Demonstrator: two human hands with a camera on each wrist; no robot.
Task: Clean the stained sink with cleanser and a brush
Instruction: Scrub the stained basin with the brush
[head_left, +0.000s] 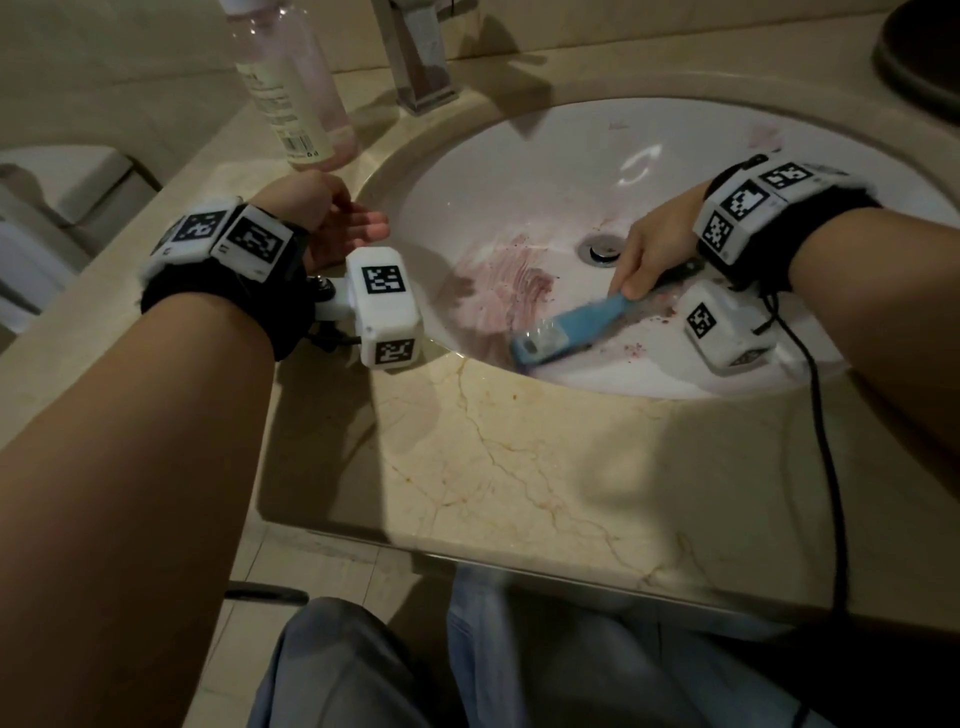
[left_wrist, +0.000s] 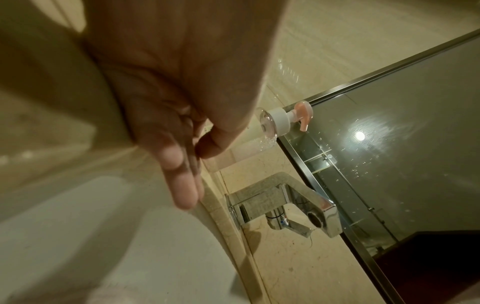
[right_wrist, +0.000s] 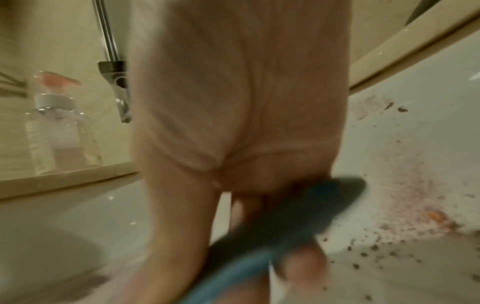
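The sink (head_left: 649, 135) is set into the counter (head_left: 519, 467), with the drain (head_left: 602, 249) near its middle. The tap (head_left: 421, 57) stands on the counter behind the sink, and the bottle (head_left: 296, 88) stands on the counter to the tap's left, behind the sink's left rim. The left hand (head_left: 337, 223) is at the sink's left rim, just in front of the bottle. The right hand (head_left: 649, 254) is inside the sink, just right of the drain, on the handle of the brush (head_left: 566, 327). The brush lies in the sink's front part, its head toward the front rim. The stain (head_left: 514, 286) lies left of the drain, behind the brush head.
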